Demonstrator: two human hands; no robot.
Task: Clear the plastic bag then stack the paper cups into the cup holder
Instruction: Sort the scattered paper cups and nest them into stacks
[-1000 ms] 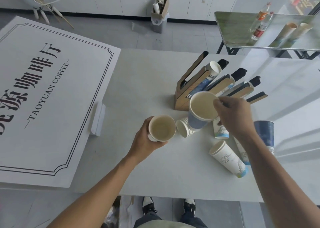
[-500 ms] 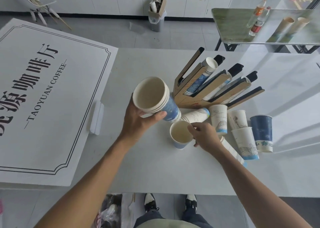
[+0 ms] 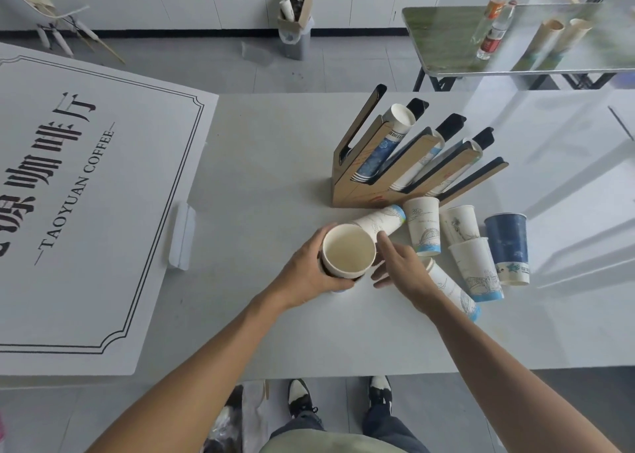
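A: Your left hand is wrapped around a stack of paper cups, mouth up, standing on the table. Your right hand is released, fingers spread, its fingertips just beside the stack at its 3 o'clock.

B: And the loose cups?

A: One white cup lies on its side at 1 o'clock from the stack, touching it or nearly so. Another lying cup runs under your right wrist toward 4 o'clock. Four more stand upside down at 3 o'clock: three white cups and a dark blue cup.

B: The cup holder?

A: The cup holder stands at 1 o'clock, beyond the loose cups, with cups already in its slanted slots. The big coffee sign lies well apart at 9 o'clock.
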